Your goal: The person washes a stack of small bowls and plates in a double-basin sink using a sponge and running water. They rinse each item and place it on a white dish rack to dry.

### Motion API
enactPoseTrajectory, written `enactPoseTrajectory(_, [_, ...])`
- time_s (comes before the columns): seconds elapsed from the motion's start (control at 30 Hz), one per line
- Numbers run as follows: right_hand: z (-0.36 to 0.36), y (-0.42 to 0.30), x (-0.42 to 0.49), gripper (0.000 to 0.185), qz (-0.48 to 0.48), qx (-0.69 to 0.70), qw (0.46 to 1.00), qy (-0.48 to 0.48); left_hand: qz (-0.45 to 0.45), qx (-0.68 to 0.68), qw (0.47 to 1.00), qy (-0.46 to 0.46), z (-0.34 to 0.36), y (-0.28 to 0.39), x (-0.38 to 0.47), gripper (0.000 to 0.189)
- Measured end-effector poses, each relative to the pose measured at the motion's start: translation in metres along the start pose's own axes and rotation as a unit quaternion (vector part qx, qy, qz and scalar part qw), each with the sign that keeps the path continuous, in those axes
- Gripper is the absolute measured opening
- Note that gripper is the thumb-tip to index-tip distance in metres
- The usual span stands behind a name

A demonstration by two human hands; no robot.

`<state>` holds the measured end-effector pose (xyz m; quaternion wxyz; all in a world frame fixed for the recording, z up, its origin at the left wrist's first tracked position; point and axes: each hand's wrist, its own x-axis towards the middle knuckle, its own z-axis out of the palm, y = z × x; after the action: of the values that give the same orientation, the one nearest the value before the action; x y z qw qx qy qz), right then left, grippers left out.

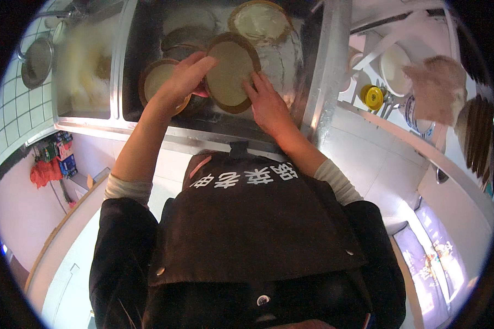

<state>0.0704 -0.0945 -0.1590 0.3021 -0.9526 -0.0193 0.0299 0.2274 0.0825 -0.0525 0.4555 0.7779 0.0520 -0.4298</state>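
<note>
A brown-rimmed bowl with a pale inside (229,76) is tilted between my two hands over a metal sink basin (138,24). My left hand (189,76) grips its left edge, with the thumb side near the rim. Fingers of my right hand (269,100) reach over its right edge. Partly under my left wrist sits a second brown-rimmed bowl (157,78). A third bowl (260,22) lies at the far side of the basin, seemingly with liquid in it. Dark round shapes beside them are too dim to name.
To the left, a second basin (84,70) holds cloudy, yellowish contents. A dark round pan (37,63) hangs by the tiled wall (8,111). On the right, a shelf carries white dishes (395,70), a yellow round container (372,97), spoons and a brown cloth (434,88).
</note>
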Motion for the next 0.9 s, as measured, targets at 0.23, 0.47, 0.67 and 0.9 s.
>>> enactPoseTrajectory(0.23, [-0.006,-0.001,-0.056,0.039,0.07,-0.04,0.996,-0.028,0.267,0.373,0.875,0.152,0.037,0.078,-0.08,0.073])
enactPoseTrajectory(0.47, [-0.018,0.002,-0.08,0.017,0.033,0.129,0.989,-0.069,0.419,0.341,0.817,0.201,0.064,0.14,-0.143,0.071])
enactPoseTrajectory(0.67, [-0.018,0.005,-0.088,0.015,-0.033,0.108,0.99,-0.084,0.432,0.141,0.881,0.129,0.096,0.211,-0.17,0.062])
enactPoseTrajectory(0.9, [-0.027,0.002,-0.094,0.016,-0.072,0.159,0.983,-0.05,0.421,-0.136,0.889,-0.122,0.176,0.311,-0.165,0.041])
